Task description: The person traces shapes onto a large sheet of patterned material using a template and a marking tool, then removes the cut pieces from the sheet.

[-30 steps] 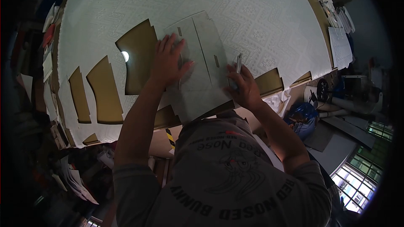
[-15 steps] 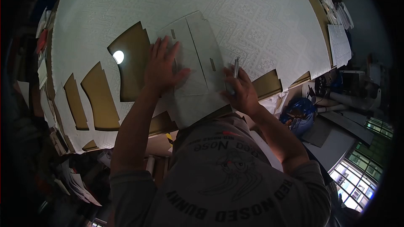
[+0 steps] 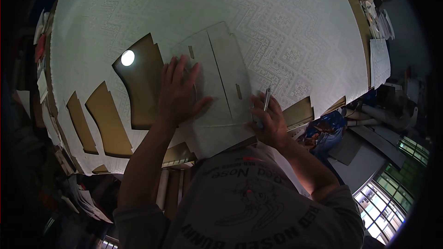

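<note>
A pale, translucent pattern template with a dark centre line and two small slots lies on white patterned fabric. My left hand rests flat on the template's left edge, its fingers spread. At the right edge, my right hand has a slim silvery pen-like tool held between its fingers, the fingertips touching the template's side. Left of my left hand is a curved cut-out in the fabric that shows the brown surface beneath.
More cut-outs lie farther left, and another is right of my right hand. Papers hang at the table's right edge. A blue plastic bag sits below it. Rolls stand under the near edge.
The table, template and both hands appear slightly lower in the view. The hands keep nearly the same places on the template, and the pen-like tool remains in my right hand.
</note>
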`<state>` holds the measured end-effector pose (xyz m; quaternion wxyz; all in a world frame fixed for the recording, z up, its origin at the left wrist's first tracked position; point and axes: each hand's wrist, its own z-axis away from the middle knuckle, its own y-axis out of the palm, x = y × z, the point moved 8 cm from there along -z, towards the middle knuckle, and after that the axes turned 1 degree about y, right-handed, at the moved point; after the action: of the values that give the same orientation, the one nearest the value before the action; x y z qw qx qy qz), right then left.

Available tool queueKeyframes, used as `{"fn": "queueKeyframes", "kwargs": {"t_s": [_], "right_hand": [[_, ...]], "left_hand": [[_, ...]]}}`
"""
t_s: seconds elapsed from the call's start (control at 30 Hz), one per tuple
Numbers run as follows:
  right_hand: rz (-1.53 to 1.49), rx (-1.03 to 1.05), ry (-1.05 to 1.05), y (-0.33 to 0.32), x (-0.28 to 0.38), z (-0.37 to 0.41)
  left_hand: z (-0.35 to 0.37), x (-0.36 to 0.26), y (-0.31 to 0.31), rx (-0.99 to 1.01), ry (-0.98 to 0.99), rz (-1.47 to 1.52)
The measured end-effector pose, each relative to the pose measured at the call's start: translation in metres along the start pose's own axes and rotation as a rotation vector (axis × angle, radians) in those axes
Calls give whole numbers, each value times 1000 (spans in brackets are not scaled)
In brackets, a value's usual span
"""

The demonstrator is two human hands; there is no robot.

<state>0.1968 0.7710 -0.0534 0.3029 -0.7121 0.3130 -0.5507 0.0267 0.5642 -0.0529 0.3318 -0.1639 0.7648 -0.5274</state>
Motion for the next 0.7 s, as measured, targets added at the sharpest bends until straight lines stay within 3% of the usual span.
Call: {"fn": "queueKeyframes", "kwargs": {"t_s": [0.7], "right_hand": [[13,9,14,2,-2,1]], "left_hand": [[-1,-2,-2,-12,-16,1]]}}
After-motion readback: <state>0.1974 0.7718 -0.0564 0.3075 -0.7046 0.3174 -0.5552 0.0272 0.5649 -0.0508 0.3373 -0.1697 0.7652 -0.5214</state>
